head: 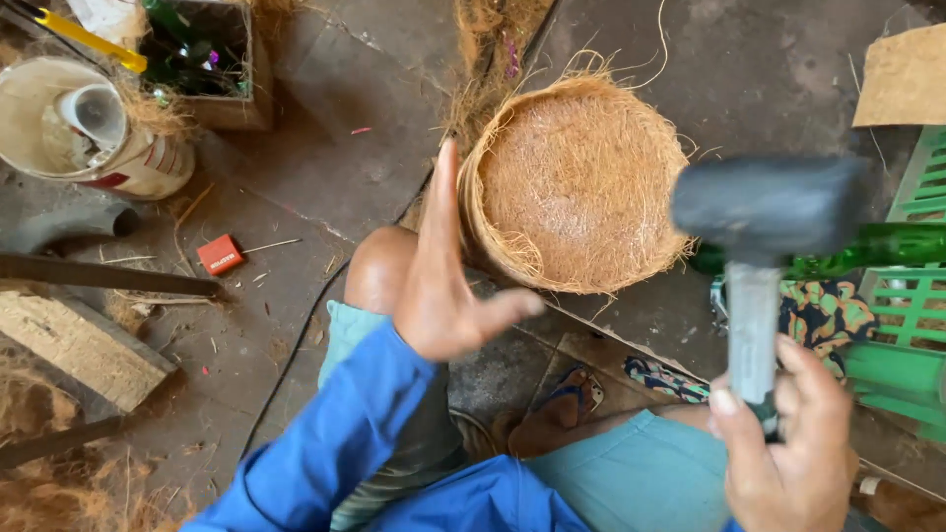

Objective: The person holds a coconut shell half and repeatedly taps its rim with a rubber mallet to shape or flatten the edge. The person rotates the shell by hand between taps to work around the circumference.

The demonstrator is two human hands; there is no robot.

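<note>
A round pot of brown coconut fibre (pixel 576 187) sits on the concrete floor in front of my knees. My left hand (pixel 443 286) is open, fingers straight, its edge against the left side of the pot. My right hand (pixel 788 443) grips the grey handle of a black rubber mallet (pixel 764 207), whose head is raised above the pot's right rim. A blue sleeve covers my left arm.
A white bucket (pixel 138 167) with a cup inside stands at the upper left beside a wooden box (pixel 236 108). A small red box (pixel 220 254), planks (pixel 79 345) and loose fibre lie on the left. A green bottle (pixel 887 246) and green plastic crate (pixel 916 305) are at the right.
</note>
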